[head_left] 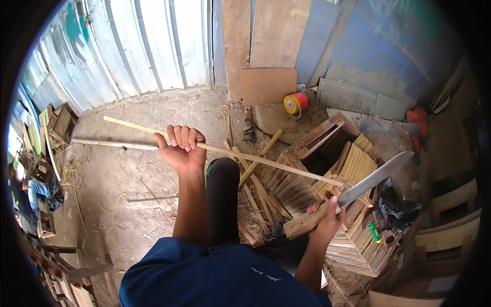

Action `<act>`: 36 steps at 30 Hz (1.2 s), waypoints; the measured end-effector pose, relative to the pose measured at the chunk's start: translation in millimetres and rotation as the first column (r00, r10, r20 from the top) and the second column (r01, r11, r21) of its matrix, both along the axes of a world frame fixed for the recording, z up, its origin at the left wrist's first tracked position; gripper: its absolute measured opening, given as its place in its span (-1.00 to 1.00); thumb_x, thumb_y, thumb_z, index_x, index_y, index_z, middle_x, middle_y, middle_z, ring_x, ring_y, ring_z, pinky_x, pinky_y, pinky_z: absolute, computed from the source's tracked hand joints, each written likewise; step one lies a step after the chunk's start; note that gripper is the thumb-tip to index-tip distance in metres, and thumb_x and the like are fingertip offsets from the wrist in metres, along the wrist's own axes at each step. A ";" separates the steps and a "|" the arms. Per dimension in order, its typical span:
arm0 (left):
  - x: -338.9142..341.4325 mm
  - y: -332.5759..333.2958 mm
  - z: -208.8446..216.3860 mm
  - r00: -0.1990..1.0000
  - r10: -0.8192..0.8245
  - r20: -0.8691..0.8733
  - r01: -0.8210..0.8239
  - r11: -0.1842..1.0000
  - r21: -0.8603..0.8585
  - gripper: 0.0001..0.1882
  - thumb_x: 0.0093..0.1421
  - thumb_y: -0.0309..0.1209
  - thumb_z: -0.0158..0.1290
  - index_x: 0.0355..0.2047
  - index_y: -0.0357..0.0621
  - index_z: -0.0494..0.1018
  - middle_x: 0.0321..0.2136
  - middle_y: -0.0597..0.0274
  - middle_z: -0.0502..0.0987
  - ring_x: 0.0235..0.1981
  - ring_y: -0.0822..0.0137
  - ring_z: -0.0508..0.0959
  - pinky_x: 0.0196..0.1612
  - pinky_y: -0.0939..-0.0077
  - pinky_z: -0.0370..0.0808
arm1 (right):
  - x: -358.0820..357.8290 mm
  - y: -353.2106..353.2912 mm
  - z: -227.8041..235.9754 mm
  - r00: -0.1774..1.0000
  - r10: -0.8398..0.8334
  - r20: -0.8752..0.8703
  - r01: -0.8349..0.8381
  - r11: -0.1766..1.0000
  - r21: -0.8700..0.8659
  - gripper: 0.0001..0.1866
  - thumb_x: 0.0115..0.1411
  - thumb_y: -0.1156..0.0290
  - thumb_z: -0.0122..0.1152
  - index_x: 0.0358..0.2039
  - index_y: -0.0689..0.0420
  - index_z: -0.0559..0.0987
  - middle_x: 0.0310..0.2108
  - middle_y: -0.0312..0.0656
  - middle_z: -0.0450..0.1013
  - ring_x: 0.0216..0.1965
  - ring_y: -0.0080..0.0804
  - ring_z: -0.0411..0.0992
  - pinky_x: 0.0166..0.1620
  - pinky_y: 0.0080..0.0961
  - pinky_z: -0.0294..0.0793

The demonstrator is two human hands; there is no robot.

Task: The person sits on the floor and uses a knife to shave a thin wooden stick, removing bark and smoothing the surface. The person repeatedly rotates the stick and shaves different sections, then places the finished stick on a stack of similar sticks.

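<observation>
A long, thin wooden strip (266, 161) slants across in front of me, its far left end pale yellow. My left hand (182, 147) is raised and closed round it, left of its middle. In my right hand (327, 217) is a machete with a wide steel blade (378, 176) and a thick wooden handle (307, 220). The blade points up and to the right. The strip's right end lies close to the fingers of my right hand; whether they touch it I cannot tell. Behind and beneath the machete sits a slatted wooden crate (353, 163).
Loose wooden sticks (263, 199) lie between my leg and the crate. A red and yellow tin (295, 104) stands by a brown board (269, 87). Right of the crate is a black plastic bag (399, 207); a green tube (375, 232) rests on slats. A pole (115, 144) lies left.
</observation>
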State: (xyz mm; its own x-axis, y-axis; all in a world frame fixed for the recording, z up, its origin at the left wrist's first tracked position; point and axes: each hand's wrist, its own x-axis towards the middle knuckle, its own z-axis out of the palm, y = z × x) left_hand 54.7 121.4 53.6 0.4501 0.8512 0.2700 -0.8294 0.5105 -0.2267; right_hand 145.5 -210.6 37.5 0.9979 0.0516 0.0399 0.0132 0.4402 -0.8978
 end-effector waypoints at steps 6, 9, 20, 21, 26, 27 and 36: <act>-10.5 -3.0 3.1 0.999 -0.022 0.036 0.020 0.998 0.060 -0.27 0.46 0.26 -0.33 -0.68 -0.03 0.08 -0.79 0.38 -0.05 -0.76 0.44 -0.06 -0.66 0.49 0.00 | 6.8 16.5 26.5 0.999 -0.012 0.042 0.009 0.998 0.057 -0.66 0.37 0.37 0.22 0.08 0.24 0.46 -0.49 -0.09 0.43 -0.55 -0.32 0.41 -0.42 -0.33 0.48; -12.4 -2.3 2.3 0.998 -0.032 0.062 0.026 0.995 0.091 -0.27 0.47 0.26 -0.31 -0.68 -0.03 0.08 -0.79 0.39 -0.04 -0.77 0.44 -0.07 -0.66 0.49 -0.01 | 5.1 16.5 27.8 0.998 -0.012 0.058 0.006 0.995 0.096 -0.74 0.36 0.38 0.24 -0.03 0.20 0.46 -0.39 -0.07 0.46 -0.54 -0.34 0.40 -0.42 -0.33 0.47; -11.8 -7.3 9.5 0.979 -0.172 0.107 0.150 0.972 0.183 -0.39 0.52 0.08 -0.27 -0.60 -0.04 0.16 -0.63 0.35 0.10 -0.63 0.43 0.14 -0.54 0.51 0.16 | 6.2 2.0 17.4 0.989 0.084 0.125 -0.123 0.928 0.352 -0.74 0.37 0.36 0.26 -0.03 0.03 0.39 -0.13 -0.12 0.44 -0.46 -0.47 0.39 -0.39 -0.41 0.47; -10.8 -8.0 9.2 0.979 -0.178 0.103 0.157 0.971 0.180 -0.39 0.52 0.08 -0.27 -0.60 -0.04 0.16 -0.62 0.35 0.10 -0.62 0.44 0.14 -0.53 0.51 0.16 | 6.4 1.0 17.0 0.990 0.085 0.114 -0.121 0.924 0.363 -0.74 0.37 0.36 0.25 -0.03 0.02 0.39 -0.12 -0.13 0.44 -0.45 -0.47 0.39 -0.39 -0.42 0.47; -10.9 -8.8 7.5 0.986 -0.166 -0.003 0.164 0.976 0.142 -0.42 0.53 0.09 -0.32 -0.51 -0.06 0.20 -0.62 0.36 0.10 -0.61 0.44 0.13 -0.52 0.50 0.17 | 5.0 0.2 15.7 0.995 0.072 0.069 -0.093 0.916 0.391 -0.74 0.36 0.39 0.25 -0.02 0.00 0.39 -0.10 -0.13 0.44 -0.43 -0.46 0.41 -0.40 -0.42 0.46; -9.8 -8.1 6.0 0.982 -0.181 -0.049 0.186 0.974 0.131 -0.43 0.53 0.10 -0.34 -0.49 -0.06 0.21 -0.62 0.36 0.10 -0.61 0.44 0.13 -0.53 0.49 0.17 | 4.0 0.3 14.9 0.997 0.060 0.049 -0.074 0.915 0.396 -0.74 0.35 0.40 0.26 -0.03 0.00 0.41 -0.11 -0.10 0.45 -0.40 -0.40 0.45 -0.38 -0.39 0.50; -1.7 -3.4 -52.7 0.108 0.260 -0.959 -0.301 0.928 0.218 -0.40 0.46 -0.09 -0.01 0.33 -0.16 0.14 0.16 0.01 0.31 0.14 0.13 0.38 0.22 0.15 0.34 | -5.2 -52.4 -7.2 0.968 -0.241 -0.074 0.247 0.845 0.474 -0.74 0.32 0.37 0.32 -0.11 0.03 0.40 -0.30 -0.12 0.49 -0.34 -0.41 0.49 -0.27 -0.41 0.59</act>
State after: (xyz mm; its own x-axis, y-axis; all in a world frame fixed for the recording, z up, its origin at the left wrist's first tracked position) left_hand 53.0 118.0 0.9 0.0479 0.9790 -0.1981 -0.4580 0.1978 0.8667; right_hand 140.3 -263.0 30.3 0.9762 -0.2164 -0.0148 0.1678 0.7968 -0.5804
